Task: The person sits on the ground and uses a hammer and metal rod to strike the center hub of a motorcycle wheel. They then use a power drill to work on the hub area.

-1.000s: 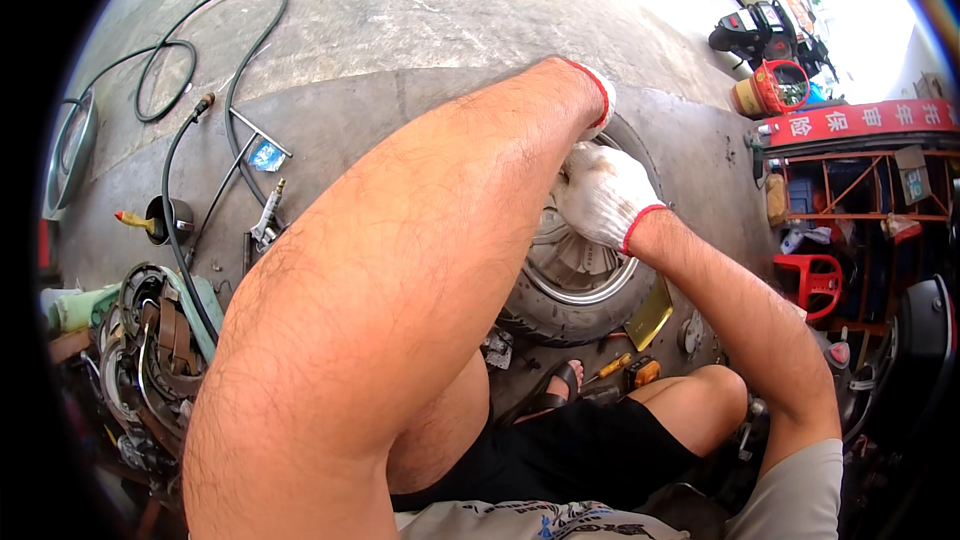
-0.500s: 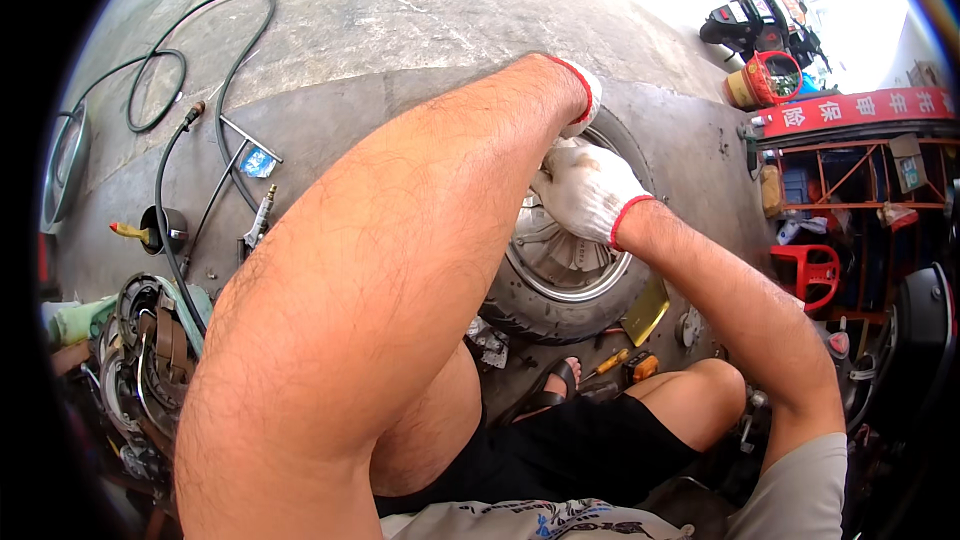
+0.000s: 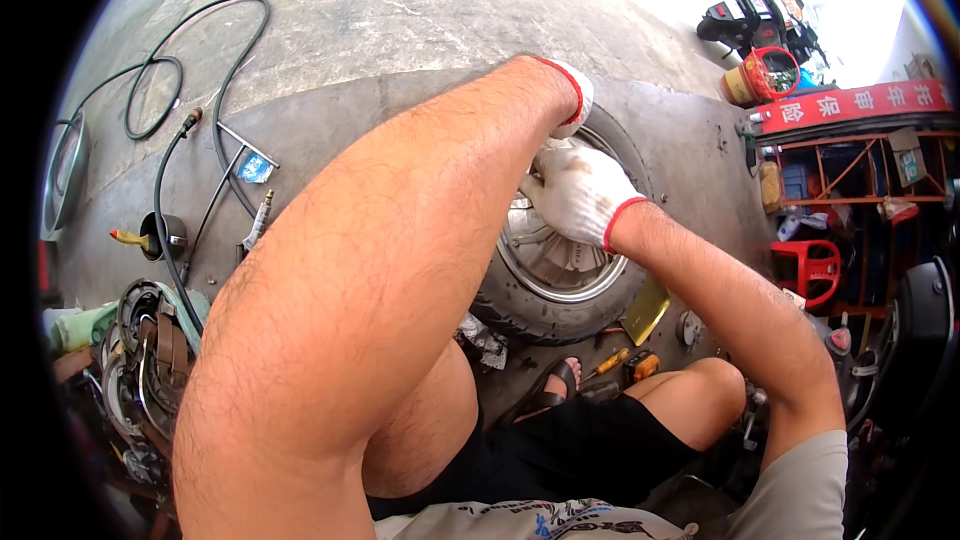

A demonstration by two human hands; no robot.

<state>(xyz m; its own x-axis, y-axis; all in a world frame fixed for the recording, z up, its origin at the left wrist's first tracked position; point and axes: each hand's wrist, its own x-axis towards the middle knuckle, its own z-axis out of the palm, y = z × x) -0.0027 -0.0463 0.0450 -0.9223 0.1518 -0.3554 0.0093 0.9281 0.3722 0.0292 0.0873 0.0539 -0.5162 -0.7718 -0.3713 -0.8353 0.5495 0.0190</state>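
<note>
White-gloved left hand (image 3: 578, 103), right hand (image 3: 583, 190): can't tell what fingers are grasping; I'm risking knit snagging on wheel (image 3: 555, 268).

Wheel (image 3: 552, 322): on the floor (image 3: 690, 145), ahead of the person.
Hands (image 3: 590, 192): over the wheel, the left one beyond the right.
Screwdriver (image 3: 607, 364): on the floor between wheel and person, right of the foot (image 3: 574, 370).
T-handle wrench (image 3: 249, 144): left of the wheel, well apart.
Air gun (image 3: 259, 220): near the wrench, toward the person.
Brush (image 3: 128, 238): in the pot (image 3: 177, 240), left of the air gun.
Bucket (image 3: 740, 87): far right, beyond the rack (image 3: 850, 200); scooter (image 3: 740, 25) behind it.
</note>
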